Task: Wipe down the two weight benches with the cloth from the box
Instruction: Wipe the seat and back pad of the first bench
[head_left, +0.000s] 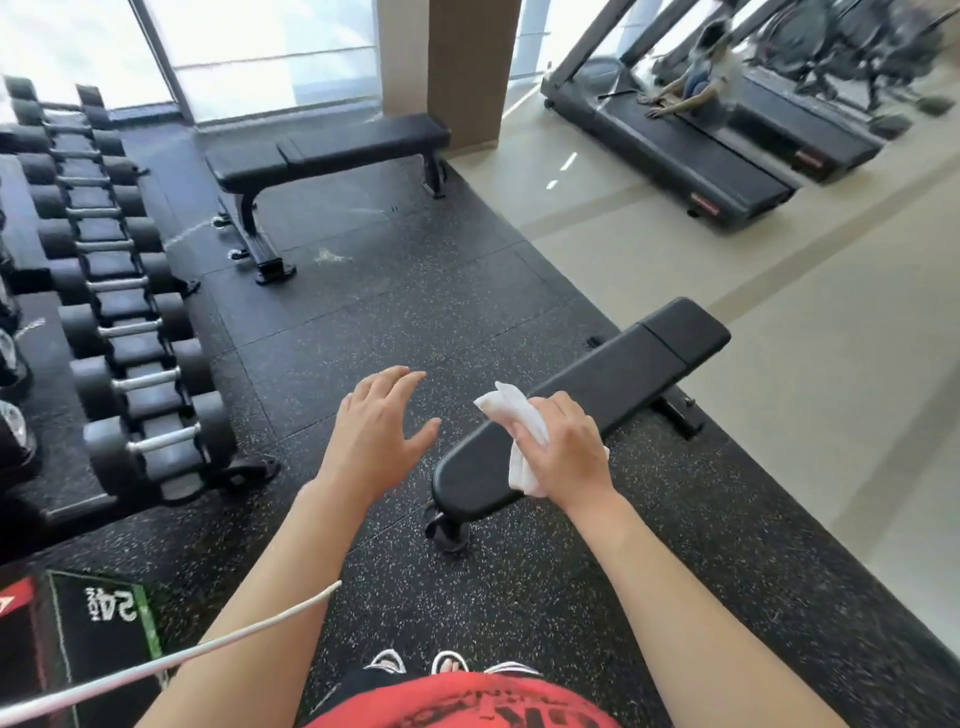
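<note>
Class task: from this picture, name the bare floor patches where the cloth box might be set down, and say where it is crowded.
Bare speckled rubber floor lies between the far black bench and the near black padded bench. Beige tiled floor beyond the near bench is bare too. The black dumbbell rack crowds the left.

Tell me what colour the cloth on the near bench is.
White cloth, clearest in the head view.

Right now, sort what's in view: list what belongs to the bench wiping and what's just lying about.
Job: cloth held in the right hand; near bench under it; far bench; left hand, empty.

Lying about: dumbbell rack; treadmills; mat; white cable.
</note>
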